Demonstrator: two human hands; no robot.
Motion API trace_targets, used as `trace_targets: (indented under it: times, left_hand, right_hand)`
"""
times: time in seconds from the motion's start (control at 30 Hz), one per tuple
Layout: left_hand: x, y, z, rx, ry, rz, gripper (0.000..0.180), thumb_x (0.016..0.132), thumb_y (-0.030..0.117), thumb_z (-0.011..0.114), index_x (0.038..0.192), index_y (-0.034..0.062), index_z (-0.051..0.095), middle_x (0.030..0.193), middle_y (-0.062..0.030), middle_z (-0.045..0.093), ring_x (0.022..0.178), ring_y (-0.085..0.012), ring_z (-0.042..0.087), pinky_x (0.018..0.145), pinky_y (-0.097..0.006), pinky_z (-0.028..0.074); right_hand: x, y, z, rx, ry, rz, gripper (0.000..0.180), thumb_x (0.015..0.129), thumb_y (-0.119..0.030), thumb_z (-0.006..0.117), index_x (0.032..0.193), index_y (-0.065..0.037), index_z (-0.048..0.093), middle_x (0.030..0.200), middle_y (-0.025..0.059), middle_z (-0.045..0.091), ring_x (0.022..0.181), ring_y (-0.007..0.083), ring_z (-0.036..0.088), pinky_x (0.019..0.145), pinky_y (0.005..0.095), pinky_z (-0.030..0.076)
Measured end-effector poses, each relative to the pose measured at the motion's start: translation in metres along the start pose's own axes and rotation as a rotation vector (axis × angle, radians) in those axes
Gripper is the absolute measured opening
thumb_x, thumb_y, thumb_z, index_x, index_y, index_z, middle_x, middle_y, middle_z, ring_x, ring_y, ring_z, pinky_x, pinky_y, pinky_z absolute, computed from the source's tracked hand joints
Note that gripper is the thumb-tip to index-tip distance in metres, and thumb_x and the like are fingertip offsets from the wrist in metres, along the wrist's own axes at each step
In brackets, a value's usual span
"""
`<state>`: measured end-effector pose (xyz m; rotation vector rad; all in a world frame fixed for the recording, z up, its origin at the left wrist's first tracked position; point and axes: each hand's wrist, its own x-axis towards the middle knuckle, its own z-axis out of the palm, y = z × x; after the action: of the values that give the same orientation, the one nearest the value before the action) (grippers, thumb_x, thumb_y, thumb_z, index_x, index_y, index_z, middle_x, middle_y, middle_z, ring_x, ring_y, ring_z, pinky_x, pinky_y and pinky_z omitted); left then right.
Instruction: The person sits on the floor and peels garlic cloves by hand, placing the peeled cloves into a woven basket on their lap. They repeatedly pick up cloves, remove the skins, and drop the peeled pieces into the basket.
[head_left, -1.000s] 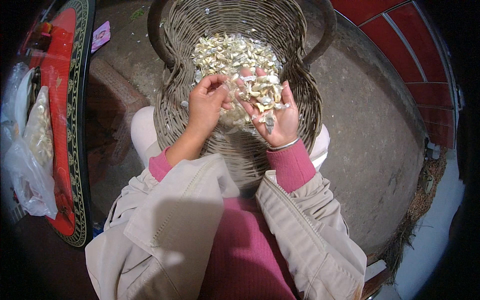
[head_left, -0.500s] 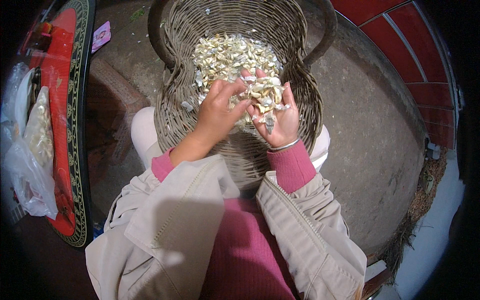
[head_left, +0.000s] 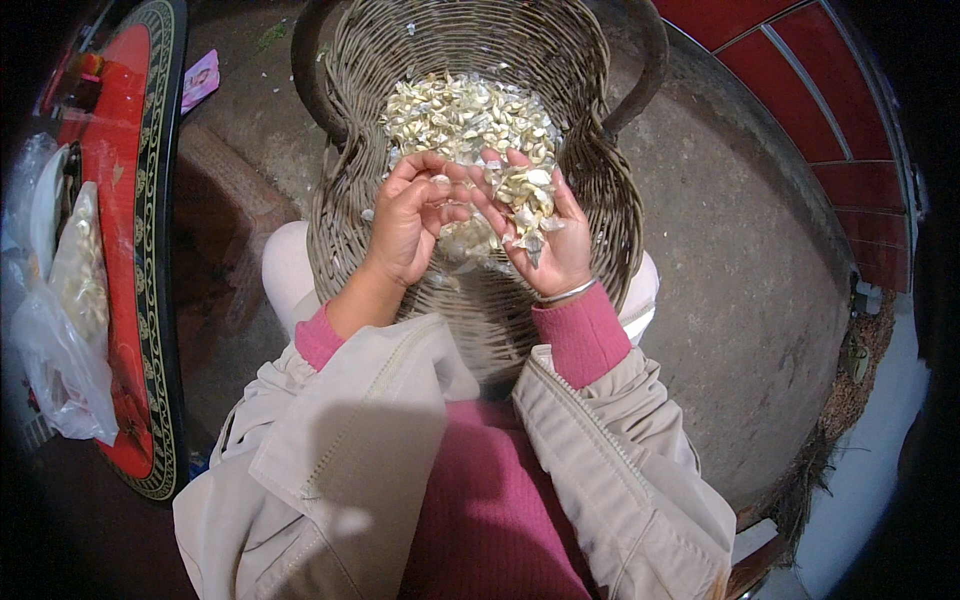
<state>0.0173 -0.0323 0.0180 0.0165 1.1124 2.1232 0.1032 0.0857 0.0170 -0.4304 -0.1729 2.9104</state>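
My right hand (head_left: pixel 555 250) is palm up and cupped under a small heap of pale, clove-shaped pieces (head_left: pixel 525 200) with papery skins, which look like garlic. Close beside it, the fingers of my left hand (head_left: pixel 405 225) are curled in, with one small pale piece (head_left: pixel 440 181) at the thumb and fingertips. Both hands are over a woven wicker basket (head_left: pixel 345 190) between my knees. Inside, beyond my hands, lies a larger heap of similar pieces and loose skins (head_left: pixel 465 115). My fingers hide part of that heap.
A red table (head_left: pixel 125 350) with a dark patterned edge stands at the left. On it lie clear plastic bags (head_left: pixel 65 350), one with pale pieces inside. A pink packet (head_left: pixel 200 80) is on the floor past the table. Red panels (head_left: pixel 850 110) rise at the right.
My left hand has drawn slightly left from the right palm and turned, its inner side now showing. The right hand still cups its heap, which looks smaller.
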Motion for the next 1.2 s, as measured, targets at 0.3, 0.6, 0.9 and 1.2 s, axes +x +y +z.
trace_targets:
  times: [0.3,0.6,0.9,1.2]
  left_hand:
    - [0.011,-0.002,0.018,0.769,-0.155,0.282,0.025,0.075,0.006,0.054,0.1,0.0002,0.051,0.073,-0.0037,0.048,0.056,-0.0089,0.048,0.051,-0.021,0.042]
    - [0.009,-0.003,0.012,1.168,-0.169,0.521,0.02,0.072,0.007,0.058,0.091,0.0011,0.055,0.072,-0.0026,0.049,0.063,-0.0094,0.048,0.057,-0.023,0.041]
    - [0.006,0.006,0.003,0.5,0.007,0.027,0.019,0.075,0.012,0.055,0.091,0.0015,0.053,0.074,0.0002,0.053,0.06,-0.0035,0.044,0.051,-0.018,0.037]
    - [0.01,0.001,0.001,0.636,0.056,0.277,0.021,0.072,0.014,0.057,0.09,0.0036,0.055,0.079,-0.0044,0.054,0.075,-0.0147,0.05,0.069,-0.026,0.04]
  right_hand:
    - [0.001,0.001,-0.008,-0.112,0.077,0.061,0.04,0.087,-0.03,0.029,0.109,0.0,0.042,0.103,0.0127,0.05,0.086,0.0207,0.052,0.07,0.0302,0.045]
    - [0.0,0.001,-0.011,-0.152,0.042,0.07,0.041,0.087,-0.032,0.027,0.114,-0.002,0.039,0.097,0.0076,0.052,0.078,0.0166,0.052,0.06,0.0265,0.043]
    - [0.001,0.001,0.0,-0.047,-0.078,0.079,0.048,0.087,-0.035,0.024,0.119,0.0,0.029,0.121,0.0156,0.036,0.105,0.0249,0.043,0.087,0.0324,0.039]
    - [0.0,0.002,0.0,-0.073,-0.003,0.04,0.05,0.087,-0.036,0.024,0.119,0.002,0.029,0.118,0.015,0.039,0.101,0.0246,0.045,0.084,0.0319,0.041]
